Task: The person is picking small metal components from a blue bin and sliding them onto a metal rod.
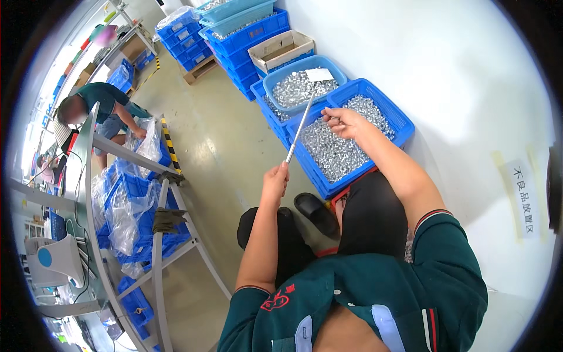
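Observation:
My left hand [275, 179] grips the lower end of a thin metal rod [300, 128] that slants up toward the bins. My right hand [343, 122] hovers over a blue crate [399, 120] full of small silvery metal parts, fingers pinched together on what looks like one small part; it is too small to make out. The rod's upper tip ends near a light-blue tub [331, 63] holding more silvery parts and a white slip of paper. My knees in black trousers and a black slipper [315, 212] are below the crate.
Stacked blue crates [252, 36] and a cardboard box [280, 51] line the white wall. On the left stands a metal-framed workbench [158, 234] with plastic bags and blue bins under it. Another person [102, 108] in a green shirt bends over bags farther back.

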Motion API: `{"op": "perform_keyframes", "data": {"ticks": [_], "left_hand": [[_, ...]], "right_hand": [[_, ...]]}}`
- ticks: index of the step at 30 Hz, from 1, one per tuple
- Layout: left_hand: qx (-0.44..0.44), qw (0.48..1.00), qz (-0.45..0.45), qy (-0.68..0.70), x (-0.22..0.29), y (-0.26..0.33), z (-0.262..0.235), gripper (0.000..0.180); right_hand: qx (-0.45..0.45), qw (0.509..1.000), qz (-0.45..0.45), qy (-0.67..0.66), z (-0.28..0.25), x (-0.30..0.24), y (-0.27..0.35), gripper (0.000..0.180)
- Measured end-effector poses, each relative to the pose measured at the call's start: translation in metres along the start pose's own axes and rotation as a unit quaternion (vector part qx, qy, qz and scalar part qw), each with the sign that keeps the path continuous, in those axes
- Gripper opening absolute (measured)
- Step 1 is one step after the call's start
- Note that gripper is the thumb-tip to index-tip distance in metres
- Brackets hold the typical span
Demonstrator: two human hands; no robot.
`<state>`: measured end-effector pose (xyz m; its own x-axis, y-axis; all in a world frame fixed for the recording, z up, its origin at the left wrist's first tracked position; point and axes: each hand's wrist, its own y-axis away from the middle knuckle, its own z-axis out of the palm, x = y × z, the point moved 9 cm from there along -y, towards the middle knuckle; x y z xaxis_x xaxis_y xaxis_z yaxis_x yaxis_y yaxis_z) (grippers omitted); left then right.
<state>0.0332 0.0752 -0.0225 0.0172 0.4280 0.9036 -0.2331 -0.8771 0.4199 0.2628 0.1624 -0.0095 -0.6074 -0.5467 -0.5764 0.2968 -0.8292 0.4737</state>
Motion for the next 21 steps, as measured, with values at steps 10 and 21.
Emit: {"op": "perform_keyframes", "data": {"ticks": [10,21], "left_hand": [[0.015,0.995,0.043,-0.092,0.002,0.004,-0.007,0.039],[0.011,0.990,0.067,-0.126,0.004,0.006,-0.007,0.041]], "right_hand": [[0.005,0.997,-0.052,-0.060,0.009,-0.018,0.009,0.020],[-0.041,0.994,-0.047,-0.086,0.028,-0.022,0.019,0.018]]}}
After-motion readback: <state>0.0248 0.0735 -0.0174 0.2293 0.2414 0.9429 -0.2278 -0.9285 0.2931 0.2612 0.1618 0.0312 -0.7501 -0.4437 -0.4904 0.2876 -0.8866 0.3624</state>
